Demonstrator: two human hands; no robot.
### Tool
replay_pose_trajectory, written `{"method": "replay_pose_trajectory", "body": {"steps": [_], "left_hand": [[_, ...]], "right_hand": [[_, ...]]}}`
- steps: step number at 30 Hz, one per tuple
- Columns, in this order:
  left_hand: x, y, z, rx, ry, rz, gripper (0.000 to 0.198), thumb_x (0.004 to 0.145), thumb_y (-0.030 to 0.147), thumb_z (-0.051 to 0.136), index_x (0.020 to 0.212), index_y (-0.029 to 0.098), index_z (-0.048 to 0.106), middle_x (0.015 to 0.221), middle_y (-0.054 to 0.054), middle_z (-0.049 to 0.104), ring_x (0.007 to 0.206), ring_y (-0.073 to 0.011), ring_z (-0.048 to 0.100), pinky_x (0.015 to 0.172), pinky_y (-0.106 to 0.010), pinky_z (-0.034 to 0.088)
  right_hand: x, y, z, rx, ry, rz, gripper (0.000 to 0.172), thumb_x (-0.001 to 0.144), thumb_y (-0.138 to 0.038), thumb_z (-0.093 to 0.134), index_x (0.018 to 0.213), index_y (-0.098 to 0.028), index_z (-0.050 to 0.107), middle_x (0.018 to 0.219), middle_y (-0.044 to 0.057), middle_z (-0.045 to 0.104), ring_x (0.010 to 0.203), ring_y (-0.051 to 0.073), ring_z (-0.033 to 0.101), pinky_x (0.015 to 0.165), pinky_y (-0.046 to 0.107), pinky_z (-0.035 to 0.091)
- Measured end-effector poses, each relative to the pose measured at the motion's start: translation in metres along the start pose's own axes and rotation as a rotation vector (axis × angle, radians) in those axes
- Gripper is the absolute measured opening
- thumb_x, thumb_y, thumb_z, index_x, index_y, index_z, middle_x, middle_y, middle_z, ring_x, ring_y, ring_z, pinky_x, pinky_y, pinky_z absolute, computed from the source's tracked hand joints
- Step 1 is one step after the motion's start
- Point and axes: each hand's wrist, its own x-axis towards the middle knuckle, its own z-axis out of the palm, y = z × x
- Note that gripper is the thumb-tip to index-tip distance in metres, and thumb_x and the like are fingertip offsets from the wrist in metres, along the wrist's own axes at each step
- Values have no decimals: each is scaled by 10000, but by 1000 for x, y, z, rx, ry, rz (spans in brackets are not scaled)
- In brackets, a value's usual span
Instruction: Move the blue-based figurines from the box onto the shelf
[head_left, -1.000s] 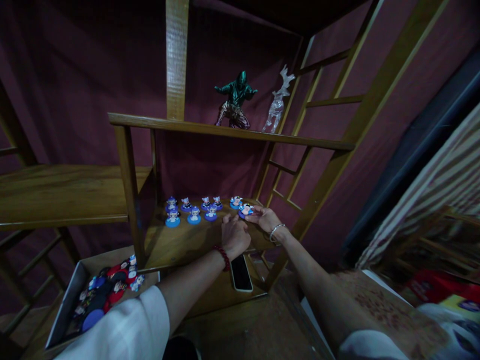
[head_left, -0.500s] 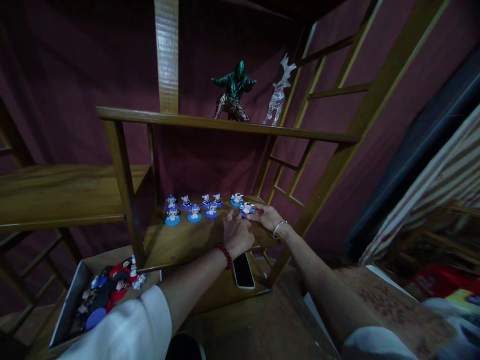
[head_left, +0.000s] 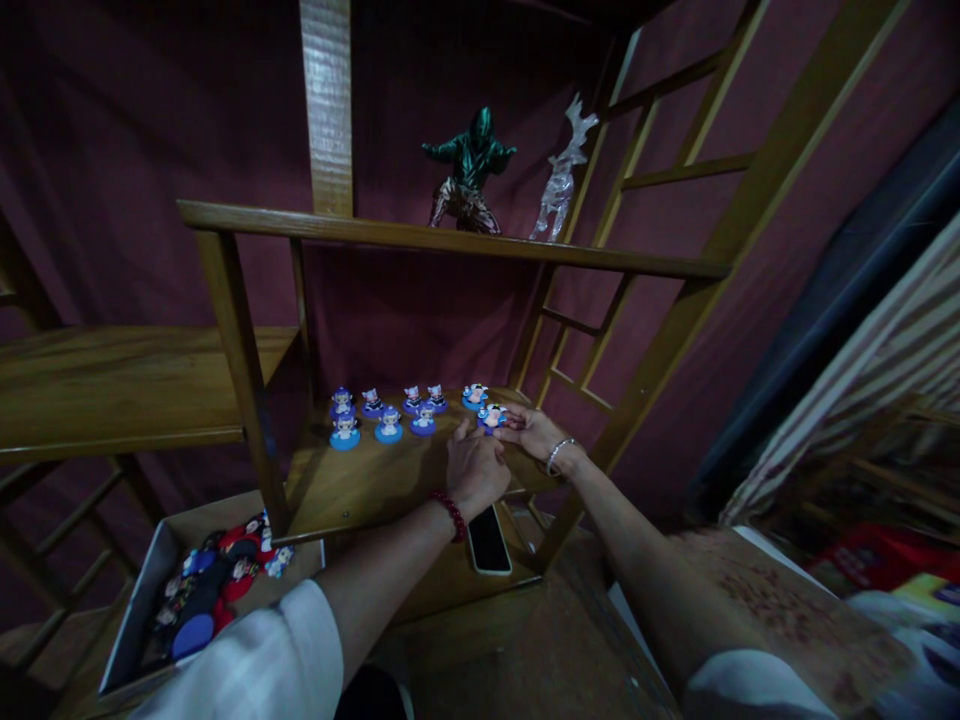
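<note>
My right hand (head_left: pixel 536 438) reaches in from the right, its thumb and fingers closed on the side of a small cartoon figurine (head_left: pixel 493 416) with a blue-purple round base. At the figurine's near left side is my left hand (head_left: pixel 477 468), its fingers curled in against the base; the exact contact of those fingertips is partly hidden. The figurine stands upright on the lower wooden shelf (head_left: pixel 360 490). Just behind it is a similar figurine (head_left: pixel 475 396) on a blue base. To the left, several small figurines (head_left: pixel 388 425) on round blue and purple bases stand in two rows.
A phone (head_left: pixel 489 543) lies below my left wrist. At lower left, an open box (head_left: pixel 135 610) holds several more figurines. On the upper shelf (head_left: pixel 450 240) stand a green-jacketed figure (head_left: pixel 471 172) and a clear deer ornament (head_left: pixel 562 175). A wooden upright (head_left: pixel 240 380) bounds the shelf's left.
Both hands stay at the same figurine, which has shifted very slightly, if at all. The camera view has moved a little.
</note>
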Motion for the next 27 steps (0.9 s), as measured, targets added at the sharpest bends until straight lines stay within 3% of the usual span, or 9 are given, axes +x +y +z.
{"method": "replay_pose_trajectory", "body": {"steps": [8,17,27], "left_hand": [[-3,2,-2,15,34,17,250,661,152,453,814,198,646,1007,-28,598,1079,-182,429,1003,-380,264],[-3,5,-3,32,-4,-28,268,679,169,447,868,199,635,1094,-40,557,1181,-218,329,1013,-382,254],[-1,5,-1,63,4,-15,272,684,185,432,884,186,616,1087,-46,547,1130,-216,365,1014,-385,244]], "right_hand": [[2,4,-2,-64,-50,-41,537,513,-227,699,1026,-186,543,916,32,638,887,163,574,894,362,409],[3,1,0,-119,-30,-43,499,539,-223,685,1020,-187,557,912,36,643,891,168,576,888,365,416],[8,4,2,-157,-18,-79,474,555,-210,669,1013,-179,551,922,41,640,884,158,579,882,351,426]]}}
